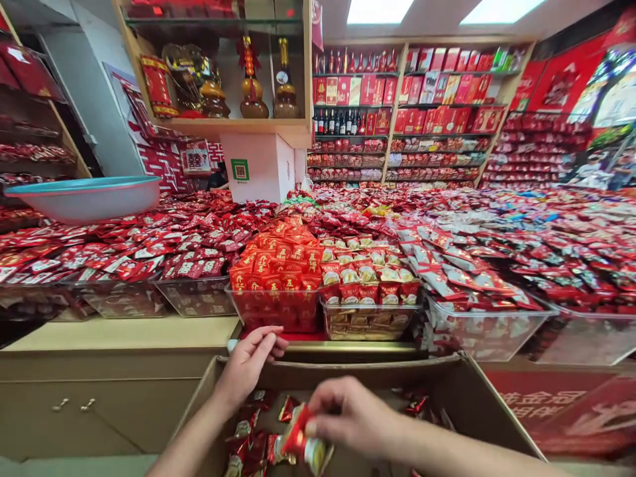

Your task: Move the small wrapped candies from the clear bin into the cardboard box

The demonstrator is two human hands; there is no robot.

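Note:
My right hand [348, 414] pinches a red and gold wrapped candy packet [303, 440] above an open cardboard box [437, 391]. Over the box's far left corner is my left hand [253, 361], its fingers curled forward with the thumb near them; whether anything small lies between them cannot be made out. Several loose candy packets [248, 424] lie in the bottom left of the box. Just beyond it, a clear bin [370, 321] holds rows of red and gold durian packets [368, 271]. Left of that stands a clear bin [273, 311] heaped with orange-red packets [281, 255].
More clear bins of red packets [196, 298] line the counter on both sides. A pale cabinet top [119, 334] is at the left. A blue-rimmed basin [89, 199] rests on the packets. A white pillar [253, 165] and shelves [397, 132] stand behind.

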